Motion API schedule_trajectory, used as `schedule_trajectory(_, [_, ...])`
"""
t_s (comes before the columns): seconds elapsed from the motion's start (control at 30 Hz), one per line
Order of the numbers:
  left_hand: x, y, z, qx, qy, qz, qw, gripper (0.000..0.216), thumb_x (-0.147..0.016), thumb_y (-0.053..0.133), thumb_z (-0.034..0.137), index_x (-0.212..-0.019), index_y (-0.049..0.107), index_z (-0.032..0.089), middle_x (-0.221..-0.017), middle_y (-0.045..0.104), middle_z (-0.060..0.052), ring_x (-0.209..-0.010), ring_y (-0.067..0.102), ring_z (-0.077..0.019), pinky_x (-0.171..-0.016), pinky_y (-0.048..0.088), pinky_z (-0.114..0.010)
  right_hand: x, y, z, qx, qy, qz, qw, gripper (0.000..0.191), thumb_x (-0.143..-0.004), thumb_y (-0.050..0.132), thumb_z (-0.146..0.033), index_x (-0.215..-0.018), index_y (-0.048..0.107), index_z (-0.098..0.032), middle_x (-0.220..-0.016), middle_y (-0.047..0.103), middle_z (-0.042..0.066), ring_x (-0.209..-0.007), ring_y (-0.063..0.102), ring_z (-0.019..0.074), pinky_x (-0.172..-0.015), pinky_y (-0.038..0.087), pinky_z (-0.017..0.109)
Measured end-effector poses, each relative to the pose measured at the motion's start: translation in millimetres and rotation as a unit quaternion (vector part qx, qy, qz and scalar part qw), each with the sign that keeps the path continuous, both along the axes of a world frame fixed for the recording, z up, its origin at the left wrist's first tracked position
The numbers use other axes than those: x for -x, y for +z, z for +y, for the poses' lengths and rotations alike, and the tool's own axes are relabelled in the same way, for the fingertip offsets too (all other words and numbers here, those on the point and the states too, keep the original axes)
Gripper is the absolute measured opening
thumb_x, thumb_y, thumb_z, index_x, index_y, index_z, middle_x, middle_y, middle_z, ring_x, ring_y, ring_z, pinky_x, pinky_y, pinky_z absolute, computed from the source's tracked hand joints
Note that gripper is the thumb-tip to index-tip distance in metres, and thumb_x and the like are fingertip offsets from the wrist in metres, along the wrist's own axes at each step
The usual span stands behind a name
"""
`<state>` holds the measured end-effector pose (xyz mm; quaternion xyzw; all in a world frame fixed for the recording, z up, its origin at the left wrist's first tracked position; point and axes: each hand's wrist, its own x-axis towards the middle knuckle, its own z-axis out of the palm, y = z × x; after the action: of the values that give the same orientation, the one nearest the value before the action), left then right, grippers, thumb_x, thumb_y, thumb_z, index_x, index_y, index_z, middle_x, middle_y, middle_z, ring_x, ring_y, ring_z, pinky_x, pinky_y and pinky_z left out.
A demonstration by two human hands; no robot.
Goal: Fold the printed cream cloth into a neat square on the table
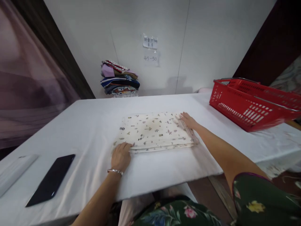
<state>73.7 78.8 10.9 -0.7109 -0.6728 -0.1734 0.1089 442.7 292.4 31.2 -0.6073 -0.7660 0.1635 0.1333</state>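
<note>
The folded white cloth (150, 129) lies on the table (91, 122). The left hand (121, 156) touches its near left corner; I can't tell if its fingers pinch. The right hand (188, 120) rests on the far right corner, fingers laid flat. A red basket (237, 105) sits at right.

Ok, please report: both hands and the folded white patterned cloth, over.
Left hand at near left corner of cloth, right hand on right edge. Cloth folded, on white-covered table. No obstruction seen; red plastic basket apart, right.
</note>
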Motion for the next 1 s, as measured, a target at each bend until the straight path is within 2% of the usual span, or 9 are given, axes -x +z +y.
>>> schedule_trajectory(0.13, [0,-0.2,-1,0.003,-0.004,0.001,1.000,0.035,-0.069,0.042,0.004,-0.094,0.061,0.019,-0.094,0.061,-0.007,-0.092,0.052,-0.0236,-0.076,0.040,-0.035,-16,1.2,-66,-0.054,0.003,0.117,0.992,0.058,-0.082,0.030,-0.058,-0.124,0.052,-0.024,-0.132,0.048,0.005,-0.124,0.038,0.0261,-0.101,0.031,0.042])
schedule_trajectory(0.23, [-4,1.5,-4,-0.001,-0.010,0.011,1.000,0.037,-0.072,0.043,0.007,-0.103,0.059,0.019,-0.099,0.060,-0.007,-0.094,0.051,-0.0240,-0.078,0.039,-0.036,-17,-5.6,-116,-0.098,0.086,0.113,0.985,0.049,-0.082,0.038,-0.053,-0.118,0.058,-0.025,-0.123,0.055,0.006,-0.117,0.045,0.0270,-0.099,0.034,0.043])
schedule_trajectory(0.33, [-12,5.8,-7,-0.008,-0.036,0.031,0.999,0.037,-0.077,0.044,0.012,-0.111,0.055,0.020,-0.106,0.059,-0.008,-0.099,0.049,-0.0248,-0.083,0.037,-0.038,-7,-12.5,-144,-0.132,0.186,0.068,0.971,0.042,-0.083,0.041,-0.046,-0.115,0.059,-0.025,-0.120,0.056,0.007,-0.114,0.046,0.0265,-0.098,0.033,0.045])
schedule_trajectory(0.43, [-26,12.2,-5,-0.004,-0.090,0.049,0.995,0.032,-0.080,0.044,0.015,-0.110,0.055,0.020,-0.107,0.058,-0.008,-0.100,0.048,-0.0242,-0.084,0.035,-0.038,5,-15.1,-150,-0.147,0.234,0.025,0.961,0.039,-0.085,0.040,-0.037,-0.116,0.058,-0.023,-0.118,0.056,0.009,-0.111,0.046,0.0260,-0.097,0.033,0.046])
schedule_trajectory(0.57, [-48,19.7,3,0.003,-0.141,0.066,0.988,0.025,-0.081,0.047,0.016,-0.104,0.055,0.020,-0.102,0.059,-0.008,-0.097,0.049,-0.0233,-0.081,0.036,-0.037,13,-13.9,-146,-0.167,0.242,-0.003,0.956,0.036,-0.085,0.041,-0.029,-0.115,0.058,-0.021,-0.115,0.056,0.010,-0.107,0.047,0.0263,-0.094,0.034,0.045])
schedule_trajectory(0.77, [-74,17.5,15,0.024,-0.159,0.072,0.984,0.018,-0.083,0.049,0.020,-0.100,0.054,0.021,-0.097,0.059,-0.006,-0.094,0.049,-0.0222,-0.077,0.037,-0.036,0,-17.6,-145,-0.226,0.258,-0.016,0.939,0.029,-0.085,0.044,-0.022,-0.110,0.058,-0.020,-0.111,0.058,0.010,-0.102,0.050,0.0249,-0.088,0.040,0.042])
schedule_trajectory(1.0, [-88,11.4,23,0.025,-0.179,0.061,0.982,0.017,-0.084,0.049,0.025,-0.099,0.054,0.020,-0.097,0.059,-0.005,-0.092,0.049,-0.0209,-0.076,0.037,-0.034,-11,-25.8,-140,-0.255,0.247,-0.001,0.935,0.029,-0.088,0.040,-0.020,-0.112,0.056,-0.020,-0.107,0.061,0.009,-0.097,0.053,0.0234,-0.084,0.043,0.041])
